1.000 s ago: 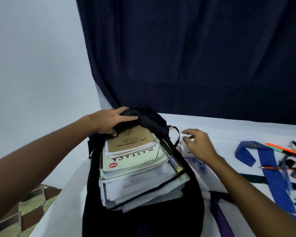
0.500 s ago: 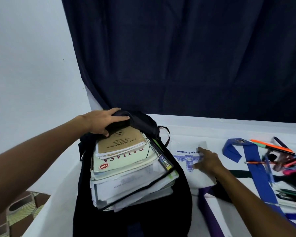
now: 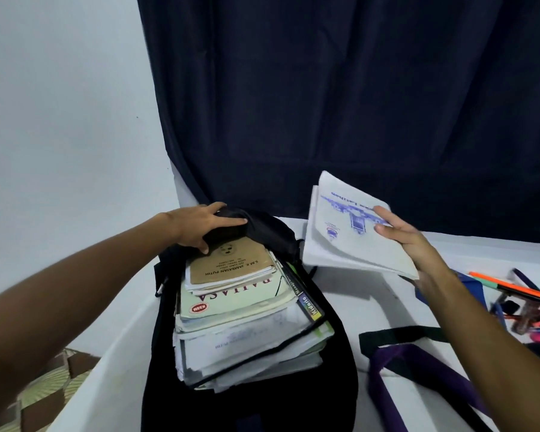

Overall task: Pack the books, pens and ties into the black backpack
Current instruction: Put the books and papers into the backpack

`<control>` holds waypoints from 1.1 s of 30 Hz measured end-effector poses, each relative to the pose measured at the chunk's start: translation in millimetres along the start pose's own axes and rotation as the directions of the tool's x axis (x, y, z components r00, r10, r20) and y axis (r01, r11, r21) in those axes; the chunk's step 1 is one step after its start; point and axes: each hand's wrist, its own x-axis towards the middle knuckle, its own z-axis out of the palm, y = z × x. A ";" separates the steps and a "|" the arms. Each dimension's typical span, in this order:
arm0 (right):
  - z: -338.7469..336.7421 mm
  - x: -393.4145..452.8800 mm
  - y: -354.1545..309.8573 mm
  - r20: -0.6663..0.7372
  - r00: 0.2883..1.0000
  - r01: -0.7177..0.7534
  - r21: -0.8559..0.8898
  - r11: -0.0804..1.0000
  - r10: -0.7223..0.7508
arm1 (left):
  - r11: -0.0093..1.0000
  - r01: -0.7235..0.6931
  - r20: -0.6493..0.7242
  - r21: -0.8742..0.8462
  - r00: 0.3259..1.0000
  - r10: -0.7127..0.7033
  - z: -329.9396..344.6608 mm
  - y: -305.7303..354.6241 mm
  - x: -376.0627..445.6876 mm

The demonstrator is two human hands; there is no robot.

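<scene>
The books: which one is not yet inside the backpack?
The white exercise book with blue print, held up in the right hand. The others, topped by the brown book, are stacked in the black backpack.

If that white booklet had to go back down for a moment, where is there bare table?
The best patch is the white table between the black backpack and the right hand, beneath the lifted white exercise book. A narrower strip runs behind the backpack, along the dark curtain. The right side is crowded with the pens, the blue tie and the purple tie.
</scene>
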 end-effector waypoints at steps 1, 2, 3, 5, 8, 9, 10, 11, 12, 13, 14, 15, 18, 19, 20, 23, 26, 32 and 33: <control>10.1 -0.6 1.8 0.090 0.996 -0.009 0.012 1.000 0.008 | 1.000 0.004 0.016 0.005 1.000 -0.004 -1.9 -0.7 -0.6; 18.3 1.0 7.5 0.182 0.983 -0.023 0.002 1.000 0.022 | 1.000 0.006 0.034 0.013 0.999 -0.007 -3.9 -1.0 -1.0; 28.5 2.2 15.0 0.267 0.962 -0.053 -0.004 0.999 0.052 | 1.000 0.012 0.051 0.025 0.999 -0.013 -6.4 -2.3 -1.9; 48.4 7.3 37.0 0.404 0.905 -0.136 -0.028 0.990 0.136 | 0.999 0.010 0.065 0.049 0.998 -0.013 -13.2 -3.9 -3.3; 82.3 10.2 65.2 0.528 0.800 -0.247 -0.146 0.958 0.286 | 0.998 -0.019 0.058 0.054 0.998 0.016 -22.9 -10.1 -3.4; 91.7 11.3 71.1 0.522 0.787 -0.257 -0.206 0.944 0.329 | 0.998 -0.022 0.069 0.054 0.997 0.018 -26.1 -12.2 -4.1; 100.4 12.7 75.1 0.493 0.790 -0.257 -0.273 0.927 0.364 | 0.998 -0.021 0.084 0.058 0.996 0.016 -29.8 -13.4 -5.3; 108.3 14.2 77.6 0.449 0.800 -0.260 -0.338 0.905 0.397 | 0.998 -0.018 0.095 0.067 0.995 0.011 -32.6 -14.1 -5.5; 114.7 16.4 80.0 0.399 0.816 -0.265 -0.387 0.883 0.419 | 0.997 -0.016 0.100 0.081 0.995 0.007 -34.2 -13.4 -5.1; 121.2 20.0 81.3 0.357 0.834 -0.266 -0.408 0.874 0.420 | 0.995 -0.015 0.098 0.094 0.995 0.006 -35.3 -12.9 -4.0; 127.0 24.7 82.6 0.317 0.853 -0.275 -0.405 0.872 0.416 | 0.995 -0.013 0.101 0.103 0.995 0.003 -36.4 -11.5 -3.4; 133.4 28.9 82.3 0.274 0.871 -0.282 -0.403 0.871 0.409 | 0.995 -0.012 0.100 0.102 0.995 0.002 -37.1 -10.6 -2.8; 154.1 36.7 79.2 0.155 0.948 -0.058 -0.774 0.630 0.278 | 0.995 -0.013 0.094 0.098 0.996 0.003 -36.3 -11.3 -2.1; 159.0 36.3 78.3 0.158 0.965 0.078 -0.934 0.349 0.208 | 0.996 -0.014 0.089 0.091 0.996 0.006 -36.3 -11.4 -2.3; 164.3 32.4 76.7 0.186 0.972 0.185 -0.982 0.019 0.141 | 0.996 -0.011 0.082 0.083 0.997 0.004 -36.0 -11.8 -2.9; 176.4 16.5 70.2 0.251 0.968 0.224 -0.860 -0.458 0.002 | 0.997 -0.009 0.073 0.081 0.997 0.003 -33.3 -12.5 -2.6; 177.2 -1.9 81.6 0.394 0.915 0.398 -0.850 -0.346 0.086 | 0.996 -0.009 0.072 0.084 0.997 0.003 -31.8 -13.5 -0.1; 170.5 -20.1 125.8 0.470 0.833 0.544 -0.794 -0.271 0.293 | 0.994 -0.034 0.054 0.106 0.998 0.028 -32.2 -12.3 1.8; 173.0 -10.5 125.3 0.464 0.833 0.540 -0.800 -0.262 0.300 | 0.993 -0.039 0.052 0.114 0.998 0.033 -32.0 -12.7 2.2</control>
